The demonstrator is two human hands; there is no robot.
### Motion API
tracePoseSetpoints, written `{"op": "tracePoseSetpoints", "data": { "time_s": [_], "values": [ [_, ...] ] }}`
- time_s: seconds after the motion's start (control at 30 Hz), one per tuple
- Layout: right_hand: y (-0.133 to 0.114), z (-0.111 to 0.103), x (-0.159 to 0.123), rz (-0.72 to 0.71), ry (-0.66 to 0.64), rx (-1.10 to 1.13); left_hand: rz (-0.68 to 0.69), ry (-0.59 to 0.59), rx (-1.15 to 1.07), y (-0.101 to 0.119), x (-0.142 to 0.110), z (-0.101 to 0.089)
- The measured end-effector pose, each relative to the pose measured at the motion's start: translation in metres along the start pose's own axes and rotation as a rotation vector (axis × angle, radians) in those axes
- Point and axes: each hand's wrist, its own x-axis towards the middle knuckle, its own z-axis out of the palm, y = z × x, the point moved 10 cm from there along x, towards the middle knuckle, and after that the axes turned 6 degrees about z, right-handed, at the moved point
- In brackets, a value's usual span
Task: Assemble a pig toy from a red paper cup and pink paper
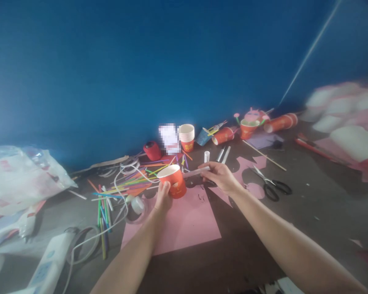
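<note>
- The left hand [163, 196] is gripping a red paper cup [173, 181] from below and behind, holding it tilted just above a pink paper sheet [184, 224] lying on the desk [309, 212].
- The right hand [218, 174] is pinching a thin white stick [196, 172], possibly a straw or glue stick, with its tip pointing at the cup's rim.
- Loose coloured straws [125, 183] are lying scattered to the left of the cup, with a roll of clear tape [137, 205] beside the left wrist.
- Scissors [271, 184] are lying open-handled to the right, well apart from both hands.
- A stack of paper cups [187, 136] and several tipped cups are sitting near the blue wall [141, 61].
- The soft cup could be crushing if the left hand squeezes harder, I judge.
- The stick could be slipping past the rim and missing, since the cup is tilted and unsupported.
- A white cable [122, 206] is trailing near the left forearm and might be snagging it.
</note>
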Motion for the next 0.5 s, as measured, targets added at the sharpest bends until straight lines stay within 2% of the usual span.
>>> {"op": "tracePoseSetpoints", "data": {
  "time_s": [0.1,0.2,0.37,0.5],
  "values": [
    [-0.003,-0.004,0.000,-0.029,0.016,0.086,0.059,0.010,0.039,0.006,-0.002,0.001],
    [-0.005,-0.009,0.000,-0.074,0.040,0.150,0.021,-0.071,0.042,0.002,-0.007,0.012],
    [-0.010,-0.007,0.000,-0.105,0.013,0.182,-0.107,-0.126,-0.053,-0.002,-0.014,0.027],
    [-0.013,-0.002,-0.003,-0.101,-0.059,0.232,-0.254,-0.235,-0.128,-0.006,-0.023,0.040]
  ]
}}
